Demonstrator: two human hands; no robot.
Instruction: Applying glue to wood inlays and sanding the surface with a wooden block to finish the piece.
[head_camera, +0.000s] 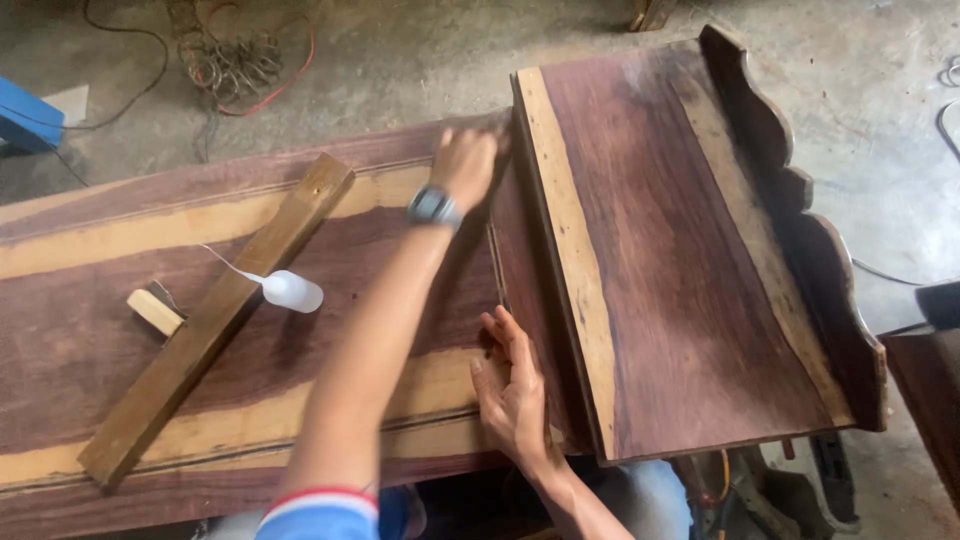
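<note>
A long dark reddish plank (90, 330) with pale streaks lies across the view. Against its right end sits a raised wooden panel (680, 260) with a scalloped carved rail (790, 190) on its far side. My left hand (465, 165), a watch on its wrist, reaches to the far end of the joint, fingers curled over the panel's corner. My right hand (510, 390) lies nearer me with fingers spread, resting flat on the plank against the panel's stepped edge. It holds nothing.
A wooden batten (215, 320) lies diagonally on the plank, with a small white squeeze bottle (290, 290) and a small wood block (155, 312) beside it. Tangled wires (235, 60) and a blue object (25, 115) lie on the concrete floor beyond.
</note>
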